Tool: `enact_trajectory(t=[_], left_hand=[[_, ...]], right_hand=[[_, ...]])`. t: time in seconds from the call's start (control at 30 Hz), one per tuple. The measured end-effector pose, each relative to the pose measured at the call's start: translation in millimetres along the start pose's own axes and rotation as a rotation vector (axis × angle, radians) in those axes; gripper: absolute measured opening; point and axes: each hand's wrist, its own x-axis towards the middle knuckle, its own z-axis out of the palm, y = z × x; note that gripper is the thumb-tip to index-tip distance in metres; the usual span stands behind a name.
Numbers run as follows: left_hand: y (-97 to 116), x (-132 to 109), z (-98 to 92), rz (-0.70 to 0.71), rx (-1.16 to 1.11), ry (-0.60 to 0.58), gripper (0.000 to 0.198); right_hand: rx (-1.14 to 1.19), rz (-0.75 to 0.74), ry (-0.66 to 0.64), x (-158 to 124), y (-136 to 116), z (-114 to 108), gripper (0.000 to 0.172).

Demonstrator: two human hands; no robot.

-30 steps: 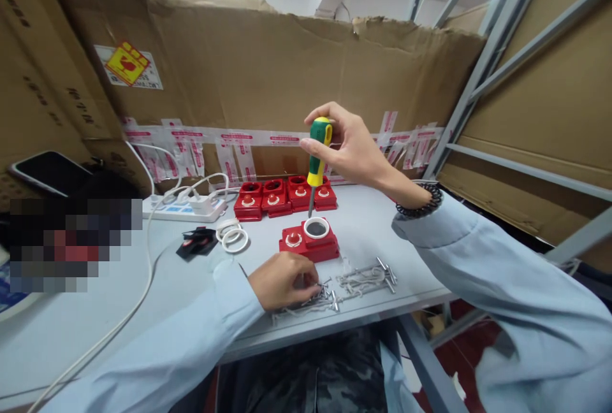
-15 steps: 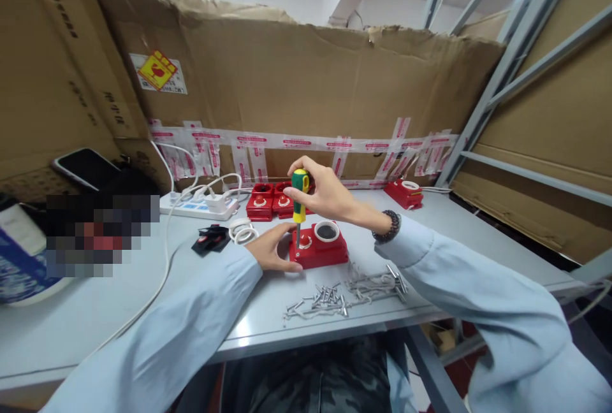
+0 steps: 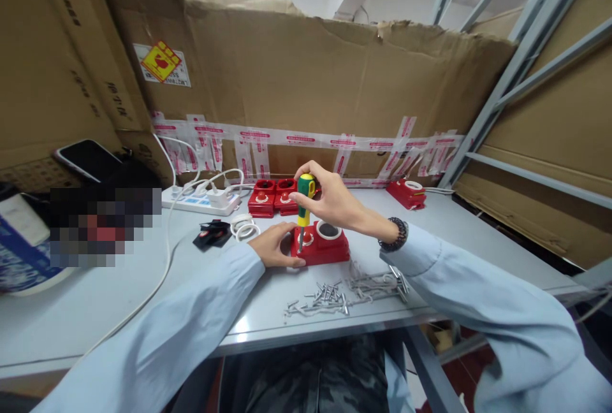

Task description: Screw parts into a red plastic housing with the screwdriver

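My right hand point(image 3: 332, 199) grips the green and yellow handle of a screwdriver point(image 3: 303, 199) held upright, its tip down on the left part of a red plastic unit point(image 3: 325, 248) that carries a white ring. My left hand point(image 3: 275, 247) is curled against the left side of that unit, bracing it on the grey table point(image 3: 119, 298). A pile of loose metal screws point(image 3: 335, 292) lies just in front of the unit.
More red units point(image 3: 272, 199) stand in a row behind, and one more red unit point(image 3: 406, 191) sits at the back right. White rings point(image 3: 245, 228), a black part point(image 3: 213, 236), a power strip point(image 3: 201, 199) with cables and a phone point(image 3: 86, 159) lie to the left. Cardboard walls surround the table.
My left hand left the screw pile and came to brace the red unit. My right hand lowered the screwdriver onto the unit's left part.
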Motion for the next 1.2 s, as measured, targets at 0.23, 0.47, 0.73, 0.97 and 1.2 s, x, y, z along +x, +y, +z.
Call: enact_trajectory(t=[0.23, 0.47, 0.73, 0.97, 1.2], left_hand=[[0.1, -0.1, 0.1, 0.049, -0.02, 0.004, 0.07], [1.1, -0.2, 0.2, 0.077, -0.027, 0.009, 0.063], [3.0, -1.0, -1.5, 0.056, 0.001, 0.0, 0.064], [0.9, -0.9, -1.1, 0.079, -0.003, 0.002, 0.065], [-5.1, 0.4, 1.3, 0.1, 0.018, -0.017, 0.066]], right_hand=[[-0.057, 0.037, 0.071, -3.3, -1.6, -0.3, 0.024], [-0.091, 0.05, 0.082, -2.7, -2.0, 0.1, 0.025], [-0.08, 0.053, 0.081, -2.8, -4.1, 0.4, 0.024], [-0.156, 0.064, 0.061, -4.5, -7.4, 0.4, 0.025], [-0.761, 0.059, -0.114, -3.1, -38.7, 2.6, 0.041]])
